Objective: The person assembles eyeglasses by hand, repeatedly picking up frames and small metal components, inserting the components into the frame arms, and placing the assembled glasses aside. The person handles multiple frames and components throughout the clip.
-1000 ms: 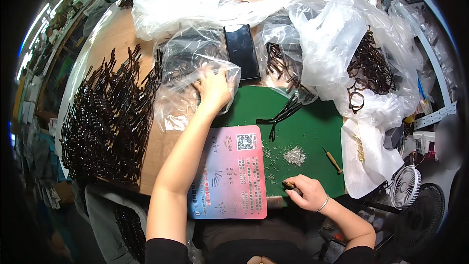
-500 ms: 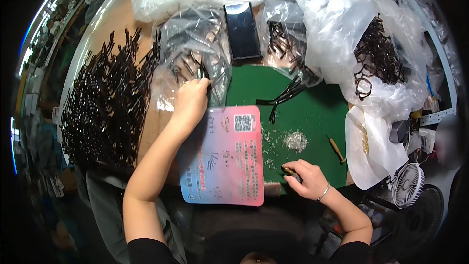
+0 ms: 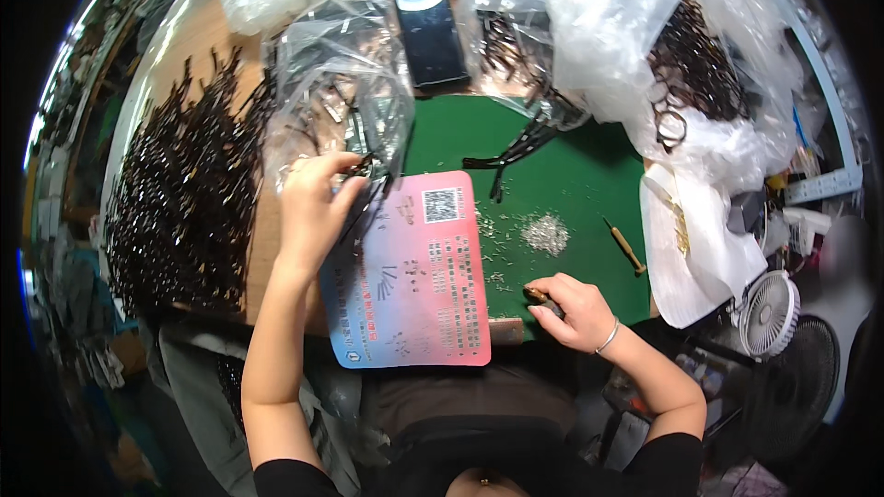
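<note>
My left hand (image 3: 315, 207) pinches a dark thin eyeglass-temple piece (image 3: 366, 186) at the mouth of a clear plastic bag (image 3: 336, 101) full of such pieces. My right hand (image 3: 573, 306) rests at the front edge of the green mat (image 3: 571, 186), closed around a small brown-handled tool (image 3: 540, 295). Between the hands lies a pink-and-blue printed card (image 3: 416, 271). A small heap of tiny silver screws (image 3: 545, 232) sits on the mat just above my right hand.
A large spread of dark temple pieces (image 3: 184, 193) covers the left of the table. A phone (image 3: 430, 32) lies at the back. White plastic bags (image 3: 645, 46) with dark parts sit back right. A second wooden-handled tool (image 3: 626, 247) and a small fan (image 3: 770, 313) are at right.
My left hand has drawn back from inside the clear bag toward me, now holding a dark piece over the card's corner. My right hand has stayed put with its tool.
</note>
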`<action>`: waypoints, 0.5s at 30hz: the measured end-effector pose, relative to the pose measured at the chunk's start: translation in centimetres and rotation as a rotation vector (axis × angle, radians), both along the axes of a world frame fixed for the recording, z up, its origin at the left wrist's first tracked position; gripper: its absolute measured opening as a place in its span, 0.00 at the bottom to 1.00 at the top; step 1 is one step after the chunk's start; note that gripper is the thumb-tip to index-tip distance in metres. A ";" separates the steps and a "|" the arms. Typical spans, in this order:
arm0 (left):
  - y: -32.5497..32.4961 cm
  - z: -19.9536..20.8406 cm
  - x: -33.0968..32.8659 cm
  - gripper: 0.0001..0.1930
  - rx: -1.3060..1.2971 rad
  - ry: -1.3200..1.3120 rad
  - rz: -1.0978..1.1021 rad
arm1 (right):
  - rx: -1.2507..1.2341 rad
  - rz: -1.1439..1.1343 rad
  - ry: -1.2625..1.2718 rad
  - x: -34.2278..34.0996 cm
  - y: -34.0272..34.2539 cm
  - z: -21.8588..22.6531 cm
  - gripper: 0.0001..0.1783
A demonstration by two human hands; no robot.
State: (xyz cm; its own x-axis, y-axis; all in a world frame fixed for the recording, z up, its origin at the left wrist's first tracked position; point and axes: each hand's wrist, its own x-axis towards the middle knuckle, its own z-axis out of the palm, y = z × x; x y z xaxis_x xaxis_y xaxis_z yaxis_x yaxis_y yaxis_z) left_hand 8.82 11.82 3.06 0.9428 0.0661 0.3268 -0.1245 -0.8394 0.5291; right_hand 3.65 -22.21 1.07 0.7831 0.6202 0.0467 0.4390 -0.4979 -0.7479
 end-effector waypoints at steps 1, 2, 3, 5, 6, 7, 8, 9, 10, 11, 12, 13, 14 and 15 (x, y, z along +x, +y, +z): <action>-0.2 0.1 -0.1 0.10 -0.043 -0.034 0.018 | 0.005 -0.010 -0.013 0.0 -0.4 -0.1 0.11; -0.1 0.1 -0.5 0.08 -0.173 -0.063 0.067 | 0.014 -0.014 0.036 0.0 -0.7 0.4 0.11; 0.1 -0.4 -0.8 0.08 -0.317 -0.089 0.109 | 0.020 -0.012 0.049 0.0 -1.0 0.6 0.12; 1.7 -3.7 -0.9 0.13 -0.338 -0.383 0.016 | 0.009 -0.065 0.057 -0.2 -1.1 1.0 0.12; 1.9 -4.6 -0.2 0.15 -0.285 -0.540 -0.112 | 0.000 -0.088 0.072 -0.2 -1.3 1.0 0.12; 1.6 -5.1 0.5 0.18 -0.230 -0.705 -0.228 | -0.006 -0.105 0.084 -0.2 -1.7 1.0 0.12; 0.9 -5.1 0.9 0.21 -0.315 -0.764 -0.243 | -0.015 -0.122 0.123 -0.3 -2.1 1.5 0.12; 0.6 -3.8 0.7 0.24 -0.373 -0.816 -0.251 | -0.027 -0.139 0.226 -0.3 -2.5 2.1 0.10; -0.2 -2.5 0.1 0.22 -0.432 -0.786 -0.012 | -0.006 -0.201 0.180 -0.2 -3.5 2.1 0.10; -1.4 -1.0 -0.5 0.20 -0.497 -0.736 0.221 | 0.007 -0.273 0.138 -0.4 -5.1 2.2 0.10; -0.9 -0.2 -1.3 0.17 -0.455 -0.650 0.319 | 0.047 -0.373 0.213 -0.1 -6.5 2.7 0.12; -0.1 -0.2 -2.3 0.13 -0.512 -0.663 0.187 | -0.060 -0.435 0.221 0.9 -7.2 3.8 0.14; -0.5 -0.5 -3.3 0.14 -0.497 -0.635 0.063 | -0.160 -0.480 0.138 2.0 -8.4 3.8 0.14; -1.7 -0.6 -4.1 0.14 -0.485 -0.603 -0.061 | -0.308 -0.537 -0.020 3.3 -9.5 3.6 0.14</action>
